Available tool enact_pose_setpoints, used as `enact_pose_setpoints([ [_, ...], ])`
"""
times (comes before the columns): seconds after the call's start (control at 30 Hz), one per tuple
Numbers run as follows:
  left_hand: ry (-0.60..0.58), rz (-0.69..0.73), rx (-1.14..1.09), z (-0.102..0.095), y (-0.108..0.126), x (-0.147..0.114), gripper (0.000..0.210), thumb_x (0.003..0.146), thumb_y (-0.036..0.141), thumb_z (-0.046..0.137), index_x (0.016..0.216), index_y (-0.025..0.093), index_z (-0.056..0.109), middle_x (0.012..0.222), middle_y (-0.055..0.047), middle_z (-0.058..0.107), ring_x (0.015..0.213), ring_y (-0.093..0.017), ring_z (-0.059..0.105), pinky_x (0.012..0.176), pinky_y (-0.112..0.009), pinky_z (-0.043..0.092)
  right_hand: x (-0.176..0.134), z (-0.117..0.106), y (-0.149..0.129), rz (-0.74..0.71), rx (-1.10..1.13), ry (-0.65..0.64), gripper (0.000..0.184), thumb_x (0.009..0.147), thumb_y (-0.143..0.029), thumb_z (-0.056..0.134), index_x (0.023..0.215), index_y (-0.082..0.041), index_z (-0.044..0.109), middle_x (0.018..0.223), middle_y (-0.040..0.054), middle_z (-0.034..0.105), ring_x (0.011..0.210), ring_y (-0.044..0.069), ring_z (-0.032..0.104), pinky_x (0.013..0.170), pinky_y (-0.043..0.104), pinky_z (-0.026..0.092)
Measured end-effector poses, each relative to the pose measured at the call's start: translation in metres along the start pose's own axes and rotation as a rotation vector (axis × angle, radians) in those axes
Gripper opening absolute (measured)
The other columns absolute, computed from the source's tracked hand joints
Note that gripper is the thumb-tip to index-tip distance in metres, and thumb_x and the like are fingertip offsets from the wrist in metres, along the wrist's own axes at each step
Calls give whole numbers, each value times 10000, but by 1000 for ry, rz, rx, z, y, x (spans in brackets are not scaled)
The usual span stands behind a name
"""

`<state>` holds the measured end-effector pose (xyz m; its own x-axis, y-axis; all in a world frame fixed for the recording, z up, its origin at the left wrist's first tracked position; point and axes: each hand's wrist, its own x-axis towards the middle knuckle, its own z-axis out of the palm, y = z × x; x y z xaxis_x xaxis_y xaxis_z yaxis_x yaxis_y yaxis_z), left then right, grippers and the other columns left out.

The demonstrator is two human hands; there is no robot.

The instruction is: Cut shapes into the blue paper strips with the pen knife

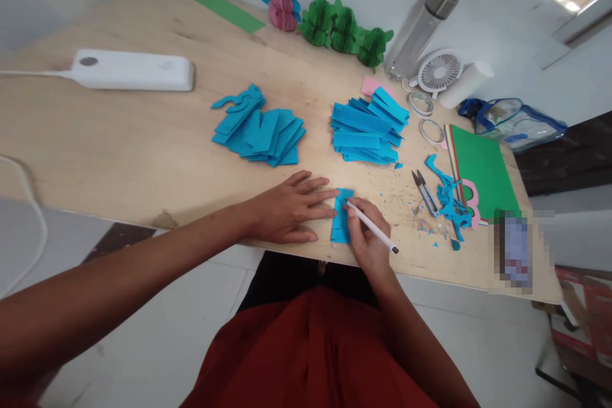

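A small blue paper piece (340, 229) lies near the table's front edge, with dark lines on it. My left hand (291, 209) is spread flat on the table, its fingertips touching the paper's left side. A white pen (375, 227) is gripped in my right hand (370, 239), its tip at the upper part of the paper. Beyond my hands sit two piles of blue paper: folded or cut pieces (268, 134) at the left, and strips (366, 131) at the right.
Thread snips (425, 192) lie at the right by blue paper scraps (449, 194) and green sheets (482, 172). Tape rolls (431, 132), a small fan (438, 71) and a bottle (421, 32) stand behind. Green paper crafts (342, 29) line the wall; a white power strip (136, 70) is left.
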<state>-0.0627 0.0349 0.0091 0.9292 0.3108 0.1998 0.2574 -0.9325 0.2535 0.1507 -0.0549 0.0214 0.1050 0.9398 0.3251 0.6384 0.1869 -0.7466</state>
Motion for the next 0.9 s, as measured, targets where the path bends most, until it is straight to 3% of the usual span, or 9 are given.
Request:
enact_pose_setpoints([
  [0.23,-35,-42,23,-10,13,3,519,874,408,595,1371,282,520,1562,-78,392,1400,-354,341,1132,-534,226,1,0,0,-77,-83,-8,205,949,-249,492,1048,-232,671,977,69,739,924,222,692,861,408,548],
  [0.47,-10,-84,14,-5,20,3,492,883,366,545,1364,268,519,1529,-75,446,1392,-340,367,1139,-549,217,0,0,0,-78,-71,0,203,945,-247,502,1040,-232,681,968,69,738,933,222,690,848,390,549],
  [0.67,14,-90,8,1,20,0,459,908,390,512,1347,259,530,1542,-77,427,1418,-343,333,1160,-581,175,0,0,4,94,121,-6,160,919,-295,555,997,-233,681,964,52,733,903,204,691,850,389,553],
  [0.9,34,-78,-6,4,18,-1,477,907,394,508,1363,255,523,1525,-87,447,1428,-354,315,1170,-609,144,1,3,3,250,236,-29,89,862,-307,610,888,-224,630,800,16,683,767,176,660,725,324,536],
])
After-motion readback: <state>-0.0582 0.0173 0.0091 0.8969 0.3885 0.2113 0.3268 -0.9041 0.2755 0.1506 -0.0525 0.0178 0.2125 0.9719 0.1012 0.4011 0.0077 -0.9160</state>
